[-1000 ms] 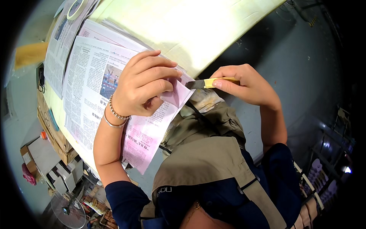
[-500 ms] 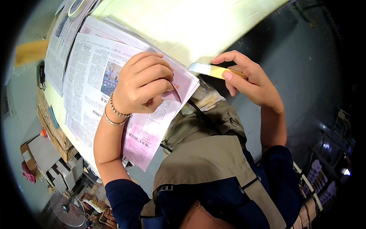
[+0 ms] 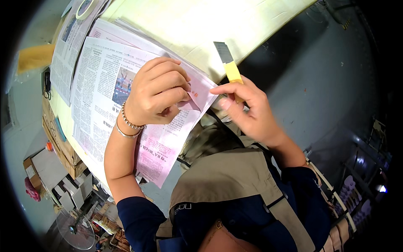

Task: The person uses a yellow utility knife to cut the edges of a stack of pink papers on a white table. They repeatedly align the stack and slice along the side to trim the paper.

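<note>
My left hand (image 3: pixel 159 90) is closed, fingers curled, on a newspaper sheet (image 3: pixel 96 84) lying on a stack at the table's edge. A pinkish flap of the paper folds up at its fingertips. In my right hand (image 3: pixel 254 109) is a yellow-handled knife (image 3: pixel 233 71) with a broad grey blade pointing up and away over the table edge. Its handle passes behind my index finger, which reaches with the thumb toward the stack's right corner. The index fingertip is at the paper's edge; I cannot tell if it touches.
A pale table (image 3: pixel 176 25) stretches away at the top, with more newspaper (image 3: pixel 65 63) and a roll of tape (image 3: pixel 86 9) at its far left. A beige apron (image 3: pixel 218 176) covers my lap. A standing fan (image 3: pixel 75 229) and cardboard boxes (image 3: pixel 58 138) are at lower left.
My right hand has moved left to the newspaper's corner. The knife's blade has swung from pointing left to pointing up and away. My left hand stays in place.
</note>
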`<act>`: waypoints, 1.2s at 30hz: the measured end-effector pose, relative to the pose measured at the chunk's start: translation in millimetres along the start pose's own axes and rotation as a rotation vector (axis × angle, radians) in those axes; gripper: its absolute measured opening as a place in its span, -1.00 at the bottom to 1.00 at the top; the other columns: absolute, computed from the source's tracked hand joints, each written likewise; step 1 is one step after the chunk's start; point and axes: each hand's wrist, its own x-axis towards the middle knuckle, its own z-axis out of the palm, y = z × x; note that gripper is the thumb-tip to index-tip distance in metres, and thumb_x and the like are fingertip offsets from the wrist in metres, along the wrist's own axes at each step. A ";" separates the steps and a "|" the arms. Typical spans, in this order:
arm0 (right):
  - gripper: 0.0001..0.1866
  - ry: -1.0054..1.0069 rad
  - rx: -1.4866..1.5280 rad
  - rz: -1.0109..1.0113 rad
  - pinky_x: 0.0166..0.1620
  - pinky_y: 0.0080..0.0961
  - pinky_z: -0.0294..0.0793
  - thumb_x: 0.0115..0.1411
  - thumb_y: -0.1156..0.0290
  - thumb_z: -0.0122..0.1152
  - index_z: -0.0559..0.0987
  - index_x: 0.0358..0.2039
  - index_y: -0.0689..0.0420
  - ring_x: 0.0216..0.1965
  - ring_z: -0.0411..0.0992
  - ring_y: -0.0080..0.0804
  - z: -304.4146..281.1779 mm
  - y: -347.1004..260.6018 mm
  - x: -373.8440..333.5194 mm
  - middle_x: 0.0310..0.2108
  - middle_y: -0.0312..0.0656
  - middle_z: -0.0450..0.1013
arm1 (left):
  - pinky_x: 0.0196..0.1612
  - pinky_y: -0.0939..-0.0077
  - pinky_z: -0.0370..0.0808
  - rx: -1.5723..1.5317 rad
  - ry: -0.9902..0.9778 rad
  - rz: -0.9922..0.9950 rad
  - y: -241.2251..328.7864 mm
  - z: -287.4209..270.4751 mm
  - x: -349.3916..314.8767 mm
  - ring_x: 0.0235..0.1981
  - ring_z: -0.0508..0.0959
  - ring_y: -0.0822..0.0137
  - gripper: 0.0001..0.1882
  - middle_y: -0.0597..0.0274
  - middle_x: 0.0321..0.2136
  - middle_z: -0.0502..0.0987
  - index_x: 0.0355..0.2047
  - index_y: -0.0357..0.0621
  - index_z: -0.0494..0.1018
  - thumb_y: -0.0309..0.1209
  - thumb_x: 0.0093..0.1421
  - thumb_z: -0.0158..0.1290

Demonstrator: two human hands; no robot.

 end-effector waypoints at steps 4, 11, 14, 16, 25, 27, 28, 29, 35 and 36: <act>-0.72 0.162 -0.163 -0.178 -0.38 -0.47 0.42 -0.03 0.31 0.43 0.64 -0.27 0.07 -0.36 0.40 -0.33 25.8 -4.2 3.0 -0.38 -0.19 0.40 | -0.13 0.14 0.52 -0.001 -0.002 0.004 -0.3 -0.3 0.2 -0.35 0.57 0.17 -0.77 0.25 -0.50 0.53 -0.64 -0.13 0.41 -0.52 -0.41 0.17; -0.83 0.233 -0.296 -0.045 -0.36 -0.38 0.43 0.01 0.31 0.37 0.63 -0.41 0.09 -0.35 0.42 -0.23 35.6 4.4 19.0 -0.47 -0.20 0.39 | -0.30 0.31 0.42 -0.072 0.093 -0.067 2.5 -5.8 7.7 -0.37 0.50 0.19 -0.73 0.28 -0.49 0.44 -0.60 -0.10 0.41 -0.48 -0.47 0.06; -0.88 0.186 -0.216 -0.028 -0.35 -0.48 0.38 0.04 0.44 0.34 0.63 -0.42 0.20 -0.41 0.39 -0.38 31.9 3.2 27.1 -0.48 -0.21 0.40 | -0.33 0.35 0.34 -0.100 0.066 -0.139 -3.3 -6.4 -2.3 -0.43 0.45 0.19 -0.72 0.28 -0.48 0.42 -0.59 -0.07 0.40 -0.40 -0.47 0.05; -0.90 0.140 -0.179 -0.037 -0.37 -0.58 0.35 0.04 0.52 0.35 0.62 -0.43 0.25 -0.46 0.35 -0.50 31.2 4.3 32.5 -0.47 -0.22 0.38 | -0.34 0.38 0.31 -0.078 0.078 -0.147 -3.0 -7.5 -2.7 -0.46 0.41 0.20 -0.73 0.27 -0.49 0.41 -0.61 -0.07 0.39 -0.40 -0.47 0.05; -0.82 0.149 0.012 0.123 -0.43 -0.54 0.44 -0.03 0.38 0.45 0.62 -0.54 0.19 -0.53 0.45 -0.48 38.7 8.2 33.8 -0.48 -0.18 0.38 | -0.39 0.40 0.26 -0.071 0.063 -0.109 -3.1 -11.4 -1.5 -0.48 0.39 0.22 -0.74 0.27 -0.41 0.50 -0.64 -0.10 0.36 -0.38 -0.48 0.03; -0.81 0.131 0.031 0.125 -0.42 -0.64 0.36 0.02 0.43 0.43 0.58 -0.56 0.22 -0.50 0.36 -0.62 38.1 8.4 33.5 -0.43 -0.27 0.34 | -0.40 0.40 0.26 -0.052 0.053 -0.087 -3.6 -12.1 -1.5 -0.48 0.39 0.22 -0.74 0.28 -0.40 0.51 -0.63 -0.10 0.35 -0.37 -0.47 0.03; -0.79 0.122 0.041 0.126 -0.42 -0.68 0.32 0.05 0.46 0.43 0.55 -0.57 0.24 -0.49 0.31 -0.70 38.0 8.5 33.5 -0.41 -0.31 0.32 | -0.40 0.40 0.25 -0.038 0.054 -0.075 -3.9 -12.0 -1.2 -0.48 0.39 0.21 -0.74 0.28 -0.40 0.50 -0.63 -0.10 0.35 -0.37 -0.47 0.03; -0.79 0.130 0.056 0.126 -0.42 -0.69 0.32 0.04 0.46 0.43 0.55 -0.57 0.24 -0.49 0.31 -0.70 38.3 9.0 33.4 -0.42 -0.31 0.31 | -0.41 0.41 0.25 -0.025 0.055 -0.062 -4.2 -12.0 -0.9 -0.48 0.38 0.21 -0.74 0.28 -0.40 0.50 -0.63 -0.10 0.35 -0.36 -0.47 0.03; -0.82 0.110 -0.078 0.046 -0.39 -0.59 0.35 0.12 0.37 0.35 0.56 -0.48 0.21 -0.49 0.35 -0.53 33.4 7.9 32.1 -0.43 -0.21 0.36 | -0.37 0.38 0.27 -0.075 -0.027 -0.138 -3.7 -10.3 0.8 -0.43 0.40 0.18 -0.73 0.26 -0.41 0.48 -0.60 -0.11 0.35 -0.37 -0.45 0.01; -0.83 0.099 -0.187 -0.045 -0.38 -0.50 0.39 0.16 0.34 0.30 0.57 -0.39 0.19 -0.50 0.40 -0.39 29.2 9.8 32.7 -0.44 -0.15 0.38 | -0.33 0.37 0.28 -0.080 -0.037 -0.141 -3.8 -9.4 1.5 -0.40 0.40 0.17 -0.72 0.26 -0.40 0.48 -0.60 -0.11 0.35 -0.36 -0.45 0.00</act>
